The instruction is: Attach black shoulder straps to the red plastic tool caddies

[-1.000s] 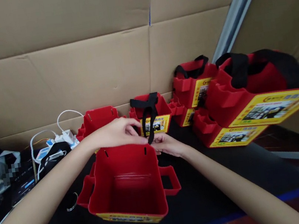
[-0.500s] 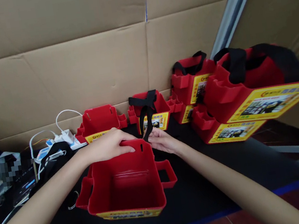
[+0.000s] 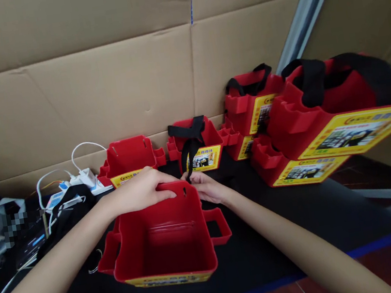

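Note:
A red plastic box (image 3: 168, 238) with side loops and a yellow label stands tilted toward me at the front of the black table. My left hand (image 3: 146, 188) is closed on its far rim, thumb inside and fingers behind the wall. Just behind the far right corner, beside a narrow slot, my right hand (image 3: 207, 186) pinches a black webbing strap (image 3: 192, 159). The strap's upper part rises above the fingers; its lower end is hidden behind the box wall. Something dark shows in the slot, too small to make out.
Behind stand a red box (image 3: 130, 153) without a strap and another red box (image 3: 212, 136) with black webbing over it. Stacked strapped boxes (image 3: 308, 115) fill the right. At left lie a white power strip (image 3: 93, 184), cables and a dark device (image 3: 30, 247). A cardboard wall (image 3: 117, 94) closes the back.
My right hand has moved slightly left and closer to the slot, bringing the strap against the far wall's back. My left hand and the box stay almost in place.

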### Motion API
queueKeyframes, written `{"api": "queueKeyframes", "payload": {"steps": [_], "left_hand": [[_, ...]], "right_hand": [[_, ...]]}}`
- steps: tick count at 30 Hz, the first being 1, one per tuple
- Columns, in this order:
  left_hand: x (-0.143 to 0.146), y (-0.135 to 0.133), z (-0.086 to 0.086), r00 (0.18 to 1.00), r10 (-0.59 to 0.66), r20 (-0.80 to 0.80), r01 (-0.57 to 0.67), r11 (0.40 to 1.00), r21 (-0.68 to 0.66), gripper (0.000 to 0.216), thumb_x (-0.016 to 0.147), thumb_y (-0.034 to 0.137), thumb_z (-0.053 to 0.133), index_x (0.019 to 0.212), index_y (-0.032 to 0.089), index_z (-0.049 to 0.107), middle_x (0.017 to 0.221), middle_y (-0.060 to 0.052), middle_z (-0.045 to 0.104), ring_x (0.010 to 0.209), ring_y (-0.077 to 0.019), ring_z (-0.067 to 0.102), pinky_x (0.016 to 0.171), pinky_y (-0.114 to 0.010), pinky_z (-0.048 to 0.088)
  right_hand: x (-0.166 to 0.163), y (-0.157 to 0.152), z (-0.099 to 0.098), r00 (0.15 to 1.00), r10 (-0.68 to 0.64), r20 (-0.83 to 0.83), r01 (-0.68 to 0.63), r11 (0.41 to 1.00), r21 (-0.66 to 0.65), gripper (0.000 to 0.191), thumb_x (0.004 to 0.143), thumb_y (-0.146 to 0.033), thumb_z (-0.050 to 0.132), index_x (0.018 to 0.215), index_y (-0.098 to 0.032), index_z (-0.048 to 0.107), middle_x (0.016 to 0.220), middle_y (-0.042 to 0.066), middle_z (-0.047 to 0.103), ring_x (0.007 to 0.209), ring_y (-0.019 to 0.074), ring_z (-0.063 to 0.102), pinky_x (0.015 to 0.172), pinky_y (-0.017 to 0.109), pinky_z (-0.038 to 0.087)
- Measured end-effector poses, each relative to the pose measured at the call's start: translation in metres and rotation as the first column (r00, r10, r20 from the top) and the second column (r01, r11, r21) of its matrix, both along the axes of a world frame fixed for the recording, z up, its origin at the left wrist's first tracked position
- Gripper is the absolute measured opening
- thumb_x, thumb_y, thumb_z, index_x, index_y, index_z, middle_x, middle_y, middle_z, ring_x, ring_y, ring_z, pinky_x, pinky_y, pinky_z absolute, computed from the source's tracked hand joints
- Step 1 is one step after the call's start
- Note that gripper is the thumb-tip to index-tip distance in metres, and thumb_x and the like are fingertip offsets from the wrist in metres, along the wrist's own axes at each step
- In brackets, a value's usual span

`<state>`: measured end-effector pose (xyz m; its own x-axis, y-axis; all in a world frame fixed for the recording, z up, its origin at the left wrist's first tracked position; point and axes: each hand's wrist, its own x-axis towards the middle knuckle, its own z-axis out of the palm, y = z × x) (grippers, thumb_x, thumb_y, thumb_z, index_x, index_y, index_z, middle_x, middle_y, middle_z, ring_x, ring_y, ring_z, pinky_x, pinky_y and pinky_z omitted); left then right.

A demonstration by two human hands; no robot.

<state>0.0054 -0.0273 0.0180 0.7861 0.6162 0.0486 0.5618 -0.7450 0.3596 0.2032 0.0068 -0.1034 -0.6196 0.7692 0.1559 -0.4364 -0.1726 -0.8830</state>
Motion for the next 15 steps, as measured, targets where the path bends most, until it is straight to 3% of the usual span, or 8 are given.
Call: {"api": "queueKeyframes", "payload": {"steps": [6,15], "left_hand": [[0.0,0.002,-0.001,1.0,0.003,-0.016,-0.004,1.0,-0.009,0.024,0.082,0.027,0.052,0.102,0.02,0.065,0.085,-0.001,0.067,0.061,-0.0098,0.054,0.06,-0.022,0.037],[-0.001,0.001,-0.003,0.998,0.036,-0.057,-0.034,0.998,0.045,0.025,0.083,0.03,0.051,0.099,0.018,0.065,0.069,0.0,0.062,0.055,-0.009,0.048,0.055,-0.022,0.033]], "right_hand": [[-0.003,-0.003,0.001,0.999,0.03,-0.033,-0.031,0.999,-0.02,0.03,0.061,-0.023,0.075,0.081,-0.015,0.054,0.071,-0.001,0.059,0.062,0.0085,0.057,0.058,0.02,0.047],[-0.013,-0.009,0.001,0.994,0.014,-0.109,-0.02,0.999,-0.048,0.022,0.066,-0.02,0.069,0.08,-0.017,0.053,0.069,-0.002,0.056,0.058,0.0066,0.052,0.054,0.017,0.043]]}}
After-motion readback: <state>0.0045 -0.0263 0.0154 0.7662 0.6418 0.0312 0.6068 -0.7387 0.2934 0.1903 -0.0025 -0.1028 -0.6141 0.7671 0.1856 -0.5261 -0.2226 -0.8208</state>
